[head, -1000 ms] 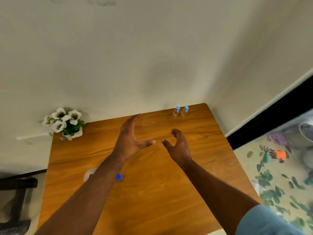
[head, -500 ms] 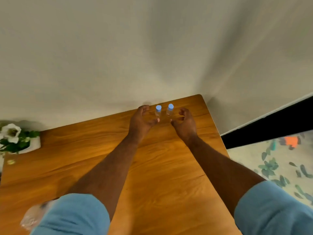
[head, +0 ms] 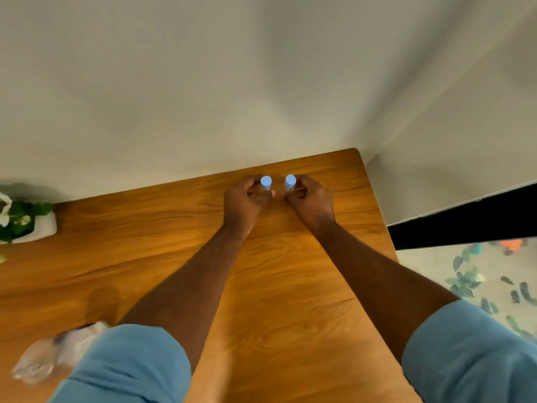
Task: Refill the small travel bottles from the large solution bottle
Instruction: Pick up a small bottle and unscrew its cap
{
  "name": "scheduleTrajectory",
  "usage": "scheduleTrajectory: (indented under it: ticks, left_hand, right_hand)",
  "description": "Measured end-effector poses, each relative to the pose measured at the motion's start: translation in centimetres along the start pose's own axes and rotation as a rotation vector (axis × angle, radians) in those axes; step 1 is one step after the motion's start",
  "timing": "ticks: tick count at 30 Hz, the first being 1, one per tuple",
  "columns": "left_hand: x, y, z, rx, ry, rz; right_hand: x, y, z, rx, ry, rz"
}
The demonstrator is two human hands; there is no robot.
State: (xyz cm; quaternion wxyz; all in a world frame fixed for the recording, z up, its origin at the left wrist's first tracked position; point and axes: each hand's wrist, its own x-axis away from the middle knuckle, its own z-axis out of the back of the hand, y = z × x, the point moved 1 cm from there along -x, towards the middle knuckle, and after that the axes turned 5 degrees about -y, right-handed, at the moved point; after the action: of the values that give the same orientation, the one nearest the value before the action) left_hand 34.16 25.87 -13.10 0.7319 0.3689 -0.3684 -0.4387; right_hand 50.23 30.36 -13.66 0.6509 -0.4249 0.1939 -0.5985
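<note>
Head view: both arms are reaching to the upper centre of the frame, near the far edge of the wooden table [head: 276,286]. Left hand [head: 247,202] is curling its fingers round the left travel bottle [head: 266,181], blue cap showing above the fingers. Right hand [head: 312,200] is grasping the right travel bottle [head: 290,181] likewise. The two bottles are standing upright, just beside each other, close to the wall [head: 261,82]. A clear plastic item [head: 55,353], blurred, is lying at lower left. A potted plant [head: 26,222] is sitting at the left edge. Blue sleeves [head: 130,367] are filling the bottom corners
</note>
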Motion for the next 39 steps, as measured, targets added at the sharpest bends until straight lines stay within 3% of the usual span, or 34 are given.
scheduleTrajectory:
  ticks: [10, 16, 27, 32, 39]
  left_hand:
    - [15.4, -7.9, 8.7, 0.038, 0.009, 0.165]
    - [23.1, -11.0, 11.7, 0.095, 0.003, 0.155]
    - [23.9, -12.4, 10.9, 0.035, -0.009, 0.153]
    - [23.4, -12.9, 10.7, 0.021, -0.029, 0.17]
    - [22.3, -9.9, 13.0, 0.019, 0.018, 0.094]
  right_hand:
    - [14.4, -1.6, -6.1, 0.077, -0.111, -0.012]
    - [23.1, -2.5, -9.8, 0.115, -0.185, 0.02]
    - [23.1, -1.1, -11.1, 0.238, -0.183, 0.105]
    - [23.1, -0.9, -11.1, 0.257, -0.241, 0.057]
    - [22.9, -4.6, -8.2, 0.241, -0.192, 0.146]
